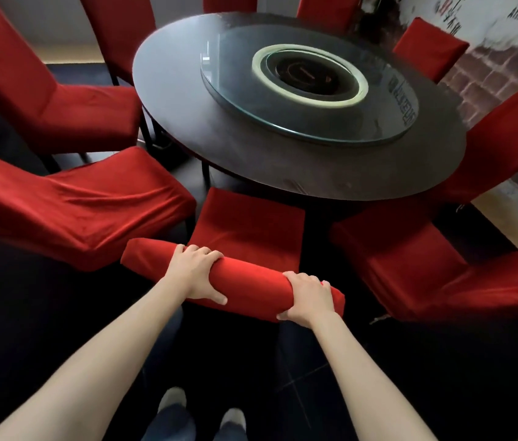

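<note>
The red-covered chair point(248, 224) stands straight ahead of the person with its seat pointing at the table, between two other red chairs, and the front of the seat lies just by the table's near rim. Both hands hold the padded top of its backrest point(251, 276), which runs slantwise across the lower middle of the view. The left hand point(198, 275) grips the top a little left of its middle, fingers curled over the far side and the thumb pressed along the near side. The right hand point(308, 297) grips it near the right end in the same way, fingers wrapped over and the thumb underneath on the near face. Both forearms are bare and reach forward from the bottom corners. The neighbouring chair on the left point(76, 211) is turned at an angle, its cover creased; the neighbouring chair on the right point(410, 259) stands close beside the held one. The round dark table point(181, 100) carries a glass turntable point(388, 113) with a pale ring point(311, 105) round its dark centre. More red chairs ring the table. A brick-patterned wall point(480, 84) rises at the right. Below, on the dark tiled floor point(299, 377), the person's light shoes point(171, 401) show between the arms.
</note>
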A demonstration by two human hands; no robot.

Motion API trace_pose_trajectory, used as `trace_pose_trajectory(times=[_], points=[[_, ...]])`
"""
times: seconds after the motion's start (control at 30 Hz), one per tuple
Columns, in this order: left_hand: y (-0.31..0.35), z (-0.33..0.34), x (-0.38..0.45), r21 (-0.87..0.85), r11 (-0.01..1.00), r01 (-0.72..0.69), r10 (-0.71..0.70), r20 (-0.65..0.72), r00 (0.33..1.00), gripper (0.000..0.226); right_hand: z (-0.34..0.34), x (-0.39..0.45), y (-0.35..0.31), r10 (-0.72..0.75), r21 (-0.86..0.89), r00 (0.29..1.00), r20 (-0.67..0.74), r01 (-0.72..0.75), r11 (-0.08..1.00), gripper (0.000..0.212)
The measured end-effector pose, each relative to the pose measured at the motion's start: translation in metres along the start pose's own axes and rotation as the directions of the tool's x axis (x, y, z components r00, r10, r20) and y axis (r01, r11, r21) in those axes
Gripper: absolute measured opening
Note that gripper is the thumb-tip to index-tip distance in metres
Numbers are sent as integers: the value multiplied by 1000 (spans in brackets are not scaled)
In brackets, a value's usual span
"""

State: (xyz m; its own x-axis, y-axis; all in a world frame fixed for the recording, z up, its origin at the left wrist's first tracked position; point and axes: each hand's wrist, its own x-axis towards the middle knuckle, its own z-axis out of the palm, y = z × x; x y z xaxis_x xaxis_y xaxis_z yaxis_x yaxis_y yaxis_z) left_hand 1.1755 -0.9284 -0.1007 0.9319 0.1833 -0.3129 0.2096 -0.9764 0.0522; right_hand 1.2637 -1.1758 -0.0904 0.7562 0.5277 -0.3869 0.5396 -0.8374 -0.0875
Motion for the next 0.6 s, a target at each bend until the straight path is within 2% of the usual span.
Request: trace_pose_trajectory(times=[0.1,0.6], points=[[2,-1,-2,-14,1000,5,-5,7,1000,105,2,1,2,-36,-56,999,-17,35,998,80],[4,5,-22,-64,998,-16,16,8,1000,104,13,-14,-4,-79,-183,996,-41,70,981,57]])
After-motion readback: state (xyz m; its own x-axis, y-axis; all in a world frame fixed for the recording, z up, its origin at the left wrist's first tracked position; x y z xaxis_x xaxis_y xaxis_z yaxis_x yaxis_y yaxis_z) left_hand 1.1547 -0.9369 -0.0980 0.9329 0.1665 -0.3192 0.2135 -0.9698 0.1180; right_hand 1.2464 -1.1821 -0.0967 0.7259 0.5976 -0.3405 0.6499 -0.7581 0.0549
